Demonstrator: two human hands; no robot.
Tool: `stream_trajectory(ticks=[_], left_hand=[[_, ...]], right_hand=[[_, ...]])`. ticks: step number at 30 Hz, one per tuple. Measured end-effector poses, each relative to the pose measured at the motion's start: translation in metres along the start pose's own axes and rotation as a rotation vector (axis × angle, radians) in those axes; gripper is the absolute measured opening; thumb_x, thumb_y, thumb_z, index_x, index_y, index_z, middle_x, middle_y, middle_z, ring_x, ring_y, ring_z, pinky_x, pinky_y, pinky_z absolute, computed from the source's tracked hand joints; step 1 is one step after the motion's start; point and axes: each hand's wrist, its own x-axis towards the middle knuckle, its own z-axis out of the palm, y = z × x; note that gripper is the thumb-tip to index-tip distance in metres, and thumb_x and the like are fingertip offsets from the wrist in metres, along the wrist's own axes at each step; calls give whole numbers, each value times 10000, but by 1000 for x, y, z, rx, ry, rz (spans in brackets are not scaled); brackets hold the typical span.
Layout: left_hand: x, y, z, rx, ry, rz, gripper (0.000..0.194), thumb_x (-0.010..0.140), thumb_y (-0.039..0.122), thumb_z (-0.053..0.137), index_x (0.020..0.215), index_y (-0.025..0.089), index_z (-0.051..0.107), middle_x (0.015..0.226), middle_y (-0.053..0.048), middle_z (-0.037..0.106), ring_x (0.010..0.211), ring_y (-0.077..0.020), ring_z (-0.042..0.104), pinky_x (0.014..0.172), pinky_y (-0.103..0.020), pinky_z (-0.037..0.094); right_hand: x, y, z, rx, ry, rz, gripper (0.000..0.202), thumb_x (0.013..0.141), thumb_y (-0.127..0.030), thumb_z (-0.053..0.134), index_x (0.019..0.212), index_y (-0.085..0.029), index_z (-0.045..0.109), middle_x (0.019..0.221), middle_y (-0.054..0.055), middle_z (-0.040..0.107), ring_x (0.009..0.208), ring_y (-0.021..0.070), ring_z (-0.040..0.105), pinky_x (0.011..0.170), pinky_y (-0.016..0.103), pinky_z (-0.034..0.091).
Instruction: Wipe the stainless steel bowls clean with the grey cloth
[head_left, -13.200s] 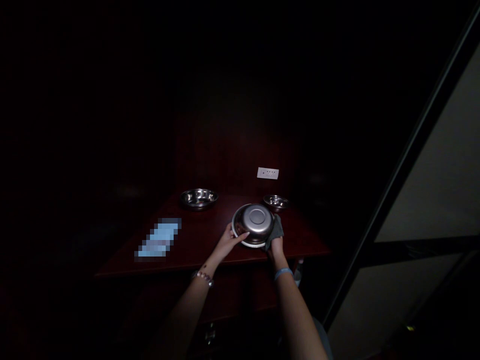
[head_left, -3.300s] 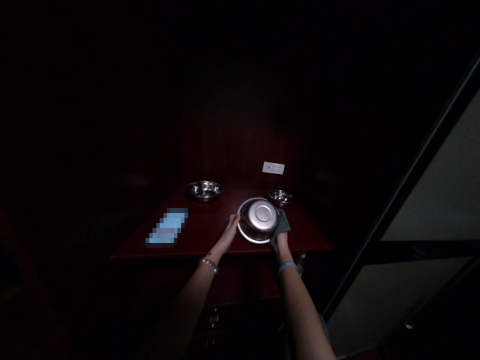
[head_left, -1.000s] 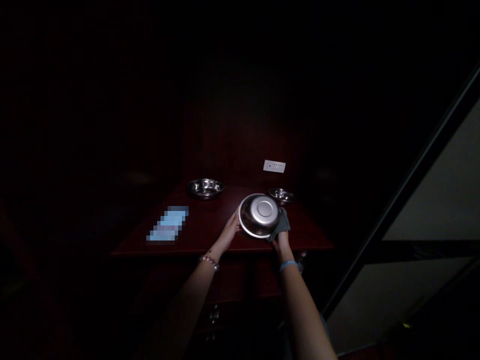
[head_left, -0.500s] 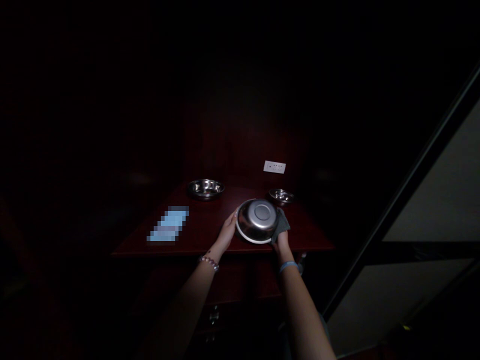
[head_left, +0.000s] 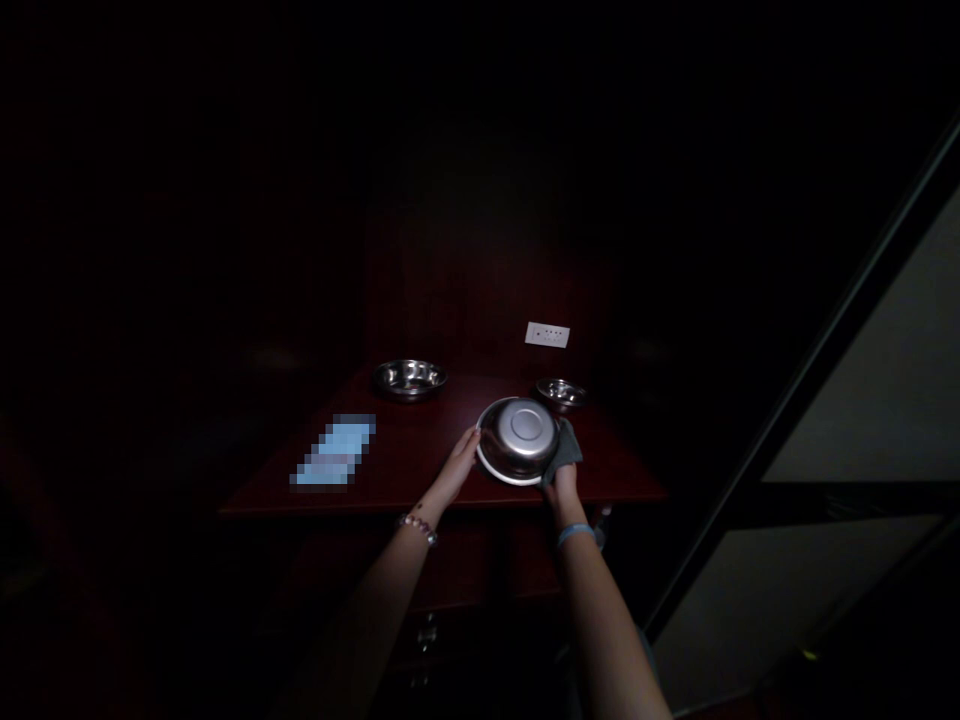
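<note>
- While both hands work at the steel bowl [head_left: 517, 440] in the head view, it tilts above the front of the dark red table [head_left: 409, 465], base toward the camera.
- Left hand [head_left: 456, 472], at the bowl's eight o'clock: its fingers lie close together and pinch the rim, partly hidden behind it; a beaded bracelet [head_left: 418, 528] circles the wrist.
- Right hand [head_left: 564, 487], at four o'clock: it clasps a dark cloth [head_left: 568, 450] against the bowl's side; the cloth and bowl cover most fingers, so I cannot tell their exact spread. A blue band [head_left: 576, 533] rings this wrist.
- From the bowl, a smaller bowl [head_left: 561, 394] sits upright near two o'clock, a wide dish [head_left: 409, 381] upright at ten, and a pixelated blue patch [head_left: 335, 455] at nine.
- White wall socket [head_left: 547, 335]: one o'clock.
</note>
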Motion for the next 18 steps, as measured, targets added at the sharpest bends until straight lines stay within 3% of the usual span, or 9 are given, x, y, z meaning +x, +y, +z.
stream_trajectory(ticks=[8,14,18], left_hand=[[-1,0,-1,64,-28,22,496,868,536,681,1252,223,665,1319,-109,711,1192,-261,661,974,-393,527],[6,-8,-2,109,-26,20,416,841,548,693,1039,184,657,954,-64,739,880,-197,689,771,-302,527],[7,-8,-2,113,-83,3,395,847,561,674,931,177,640,841,-45,704,789,-179,661,749,-302,514]], right_hand=[[3,1,1,26,42,37,375,886,-472,612,1144,-212,691,1099,10,784,1056,165,702,1076,340,489],[3,-1,-1,20,63,11,372,906,-509,563,1094,-215,693,1054,4,787,1071,165,696,1073,337,495],[3,-1,-1,44,109,38,379,907,-516,553,1102,-222,690,1072,0,783,1100,162,687,1099,350,480]])
